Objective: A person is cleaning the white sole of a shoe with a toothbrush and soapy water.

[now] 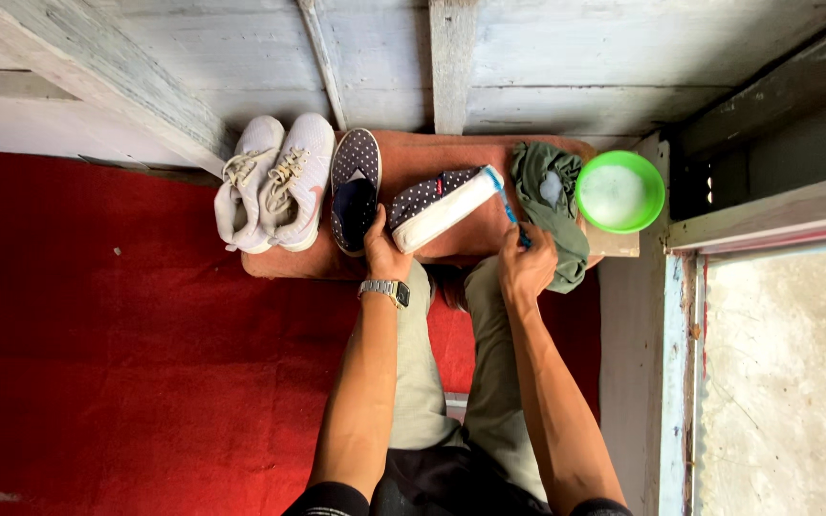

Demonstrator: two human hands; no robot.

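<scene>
My left hand (383,250), with a metal watch on the wrist, holds a dark polka-dot slip-on shoe (440,204) tilted on its side, white sole turned up. My right hand (526,266) grips a small blue brush (507,206) whose head rests against the sole's front end. The matching polka-dot shoe (355,190) lies flat on a brown wooden board (442,153), just left of my left hand.
A pair of white sneakers (275,182) stands at the board's left end. A crumpled green cloth (552,196) and a green bowl of whitish liquid (619,191) sit at the right. Red carpet (126,334) covers the floor; a wooden wall stands behind, a door frame on the right.
</scene>
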